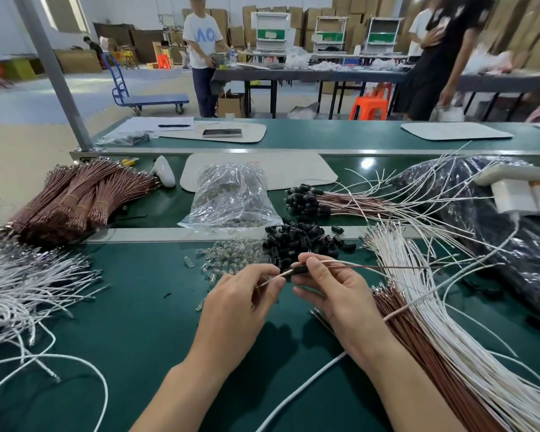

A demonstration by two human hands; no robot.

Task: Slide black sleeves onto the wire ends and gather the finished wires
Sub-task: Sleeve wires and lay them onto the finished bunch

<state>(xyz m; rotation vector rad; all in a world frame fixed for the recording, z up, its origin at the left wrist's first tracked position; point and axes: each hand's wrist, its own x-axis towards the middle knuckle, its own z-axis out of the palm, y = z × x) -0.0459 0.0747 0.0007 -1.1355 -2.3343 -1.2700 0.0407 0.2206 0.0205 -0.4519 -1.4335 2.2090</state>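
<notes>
My left hand point(247, 294) pinches the ends of a brown and a white wire point(272, 279) just above the green table. My right hand point(331, 285) grips a black sleeve point(298, 270) that sits on those wires, whose long parts point(387, 267) run off to the right. A heap of loose black sleeves point(303, 240) lies right behind my hands. Finished wires with black sleeves point(309, 199) lie gathered farther back, right of centre. A long bundle of bare brown and white wires point(443, 347) stretches along the right.
Small clear parts point(231, 255) are scattered left of the sleeves, with a clear bag point(231, 198) behind them. Tied brown wire bundles point(75, 198) and loose white wires point(22, 285) fill the left. A dark bag point(496, 213) lies at the right. Two people stand at far tables.
</notes>
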